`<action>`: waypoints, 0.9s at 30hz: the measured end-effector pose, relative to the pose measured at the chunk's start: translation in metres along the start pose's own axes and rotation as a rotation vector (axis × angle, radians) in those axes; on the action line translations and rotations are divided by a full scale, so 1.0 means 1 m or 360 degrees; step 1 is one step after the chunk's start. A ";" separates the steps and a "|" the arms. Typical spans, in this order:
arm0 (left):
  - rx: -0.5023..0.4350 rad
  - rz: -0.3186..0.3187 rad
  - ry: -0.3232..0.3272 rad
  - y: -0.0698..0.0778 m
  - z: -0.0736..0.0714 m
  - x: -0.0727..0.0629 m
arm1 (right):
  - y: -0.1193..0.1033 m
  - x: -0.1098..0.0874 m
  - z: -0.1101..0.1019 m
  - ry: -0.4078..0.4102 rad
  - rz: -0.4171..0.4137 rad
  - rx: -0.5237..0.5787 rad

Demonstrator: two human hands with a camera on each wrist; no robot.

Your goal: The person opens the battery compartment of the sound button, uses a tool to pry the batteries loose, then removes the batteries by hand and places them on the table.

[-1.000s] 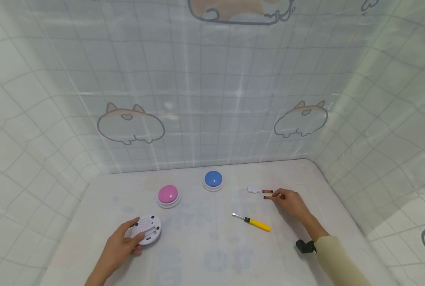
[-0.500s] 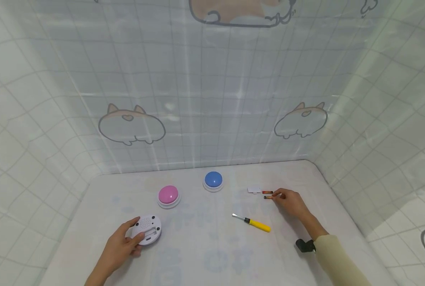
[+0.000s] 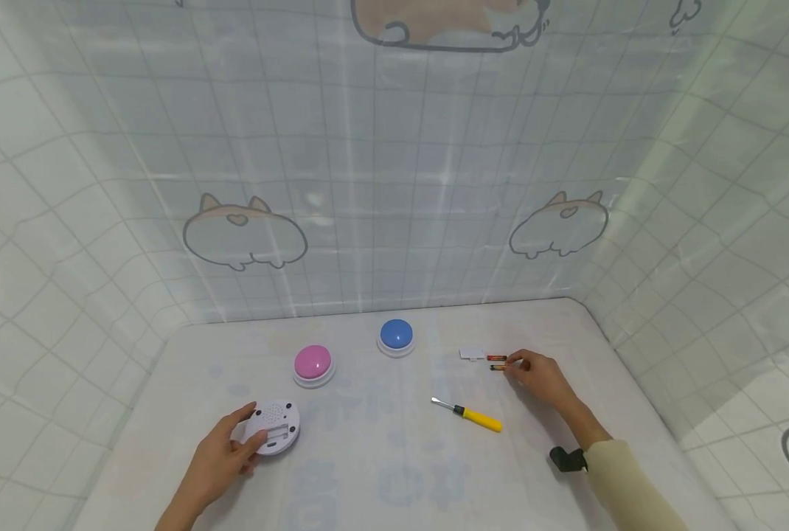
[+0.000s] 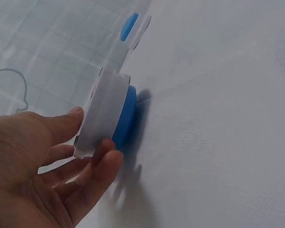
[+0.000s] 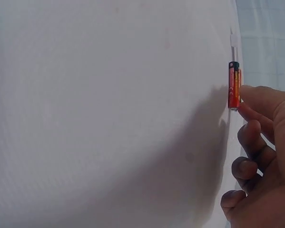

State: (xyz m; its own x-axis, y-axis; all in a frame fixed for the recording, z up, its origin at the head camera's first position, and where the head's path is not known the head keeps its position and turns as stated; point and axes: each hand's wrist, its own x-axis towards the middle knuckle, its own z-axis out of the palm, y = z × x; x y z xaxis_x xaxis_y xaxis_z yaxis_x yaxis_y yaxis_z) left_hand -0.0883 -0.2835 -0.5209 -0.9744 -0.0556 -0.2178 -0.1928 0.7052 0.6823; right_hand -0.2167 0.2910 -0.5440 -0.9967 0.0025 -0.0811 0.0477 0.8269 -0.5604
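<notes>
My left hand [image 3: 218, 457] holds a round white push-button buzzer [image 3: 282, 414] with its underside turned up. A long battery slot in that underside lies uncovered. In the left wrist view the buzzer's blue dome [image 4: 127, 114] faces down toward the table, thumb on the base and fingers on the rim. At the right, my right hand [image 3: 539, 377] pinches the end of a small battery [image 3: 498, 367] by the tabletop. A second battery [image 3: 496, 358] lies just beyond it. The right wrist view shows the red and black battery [image 5: 233, 85] at the thumb and forefinger.
A white battery cover [image 3: 472, 354] lies left of the batteries. A yellow-handled screwdriver [image 3: 479, 419] rests nearer me. Behind the left hand stands a pink buzzer [image 3: 313, 362], with a blue buzzer [image 3: 396, 335] farther back. Curtain walls [image 3: 394, 184] rise around the table.
The buzzer in my left hand has tilted slightly. My right hand stays by the batteries with almost no movement.
</notes>
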 end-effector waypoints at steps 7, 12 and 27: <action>0.0037 0.0104 0.0199 0.002 -0.008 -0.003 | -0.012 -0.005 -0.004 0.0026 -0.0143 0.0064; 0.0087 0.0196 0.0487 0.008 -0.010 -0.002 | -0.028 -0.006 -0.003 0.0012 -0.0173 0.0106; 0.0293 0.0573 0.0573 0.060 -0.018 0.026 | -0.131 -0.003 0.027 -0.0161 -0.0578 0.0205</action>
State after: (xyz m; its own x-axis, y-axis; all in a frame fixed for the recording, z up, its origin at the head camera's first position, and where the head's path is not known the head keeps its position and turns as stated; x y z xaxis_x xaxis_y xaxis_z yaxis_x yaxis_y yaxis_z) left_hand -0.1272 -0.2548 -0.4731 -0.9593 -0.0037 0.2823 0.1525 0.8348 0.5290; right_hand -0.2184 0.1673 -0.4930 -0.9391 -0.3376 0.0644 -0.2924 0.6863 -0.6659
